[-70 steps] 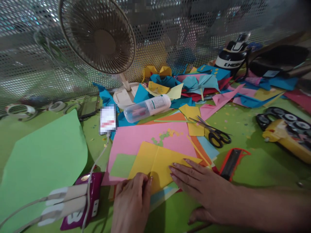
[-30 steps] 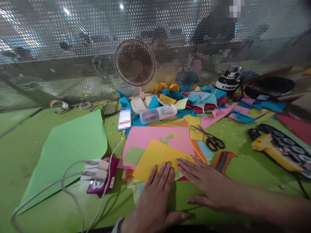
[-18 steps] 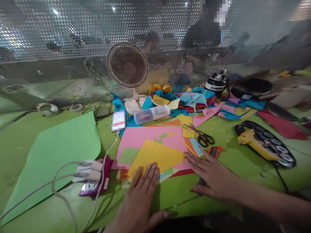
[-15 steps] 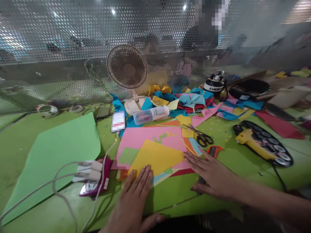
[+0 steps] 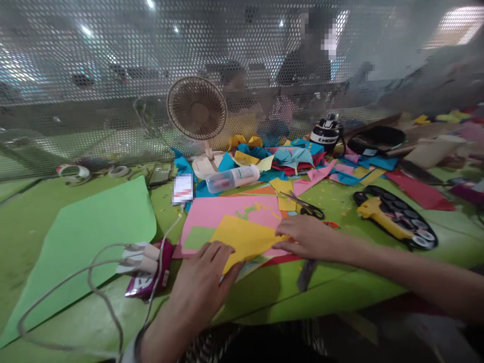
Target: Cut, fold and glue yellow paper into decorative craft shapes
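A yellow paper sheet (image 5: pixel 245 238) lies tilted on a pink sheet (image 5: pixel 223 209) on the green table (image 5: pixel 340 292). My left hand (image 5: pixel 202 275) sits at the sheet's near left corner, with fingers curled over the edge and the thumb by its lower tip. At the sheet's right corner, my right hand (image 5: pixel 302 237) has its fingertips and thumb closed in a pinch. Small green and coloured paper pieces lie beneath the yellow sheet.
Right of my right hand lie scissors (image 5: pixel 306 206) and a yellow glue gun (image 5: pixel 378 217) on a black tray. A desk fan (image 5: pixel 197 108), a bottle (image 5: pixel 232 177), a phone (image 5: pixel 183 189) and piled folded papers (image 5: pixel 291 156) stand behind. At the left are a large green sheet (image 5: pixel 94 222) and plugged chargers (image 5: pixel 139 254).
Both hands went from lying flat on the papers to closing on the yellow sheet's corners. The sheet has turned and shifted slightly. The view pulled back and rose.
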{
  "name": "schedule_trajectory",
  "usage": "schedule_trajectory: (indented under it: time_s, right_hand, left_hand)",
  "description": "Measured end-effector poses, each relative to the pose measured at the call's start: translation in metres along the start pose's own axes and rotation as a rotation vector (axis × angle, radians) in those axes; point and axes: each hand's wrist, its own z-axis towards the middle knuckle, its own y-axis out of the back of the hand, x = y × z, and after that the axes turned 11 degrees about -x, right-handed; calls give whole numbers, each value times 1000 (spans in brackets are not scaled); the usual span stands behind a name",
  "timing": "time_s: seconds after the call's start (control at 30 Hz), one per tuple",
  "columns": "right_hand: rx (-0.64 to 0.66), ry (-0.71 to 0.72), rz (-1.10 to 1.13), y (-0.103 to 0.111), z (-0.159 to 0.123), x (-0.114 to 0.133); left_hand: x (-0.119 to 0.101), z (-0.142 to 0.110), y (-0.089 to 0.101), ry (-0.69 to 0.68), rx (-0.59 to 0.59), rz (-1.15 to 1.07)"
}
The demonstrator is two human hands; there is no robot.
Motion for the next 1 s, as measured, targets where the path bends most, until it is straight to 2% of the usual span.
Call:
schedule_trajectory:
  time_s: [0.03,0.1,0.23,0.37,0.5,0.8,0.9,1.0]
  right_hand:
    - [32,-44,46,2,11,3]
    - [136,-88,160,1,32,7]
    - [530,-258,549,-16,57,-1]
    - [681,-311,655,-36,66,-17]
    - [750,-367,739,-44,67,-27]
    - [808,-404,753,-45,70,-30]
    - [779,-416,685,-43,71,-30]
    - [723,-418,610,-39,68,-34]
  left_hand:
    - [-6,11,-1,81,60,-52]
    - [-15,28,-8,147,165,-190]
    - [-17,42,-29,209,303,-360]
    - [-12,43,-42,322,409,-467]
    - [-6,41,-50,451,532,-635]
    - [2,43,-64,630,671,-933]
    - [4,47,-65,654,731,-967]
    - [4,48,-65,673,737,-953]
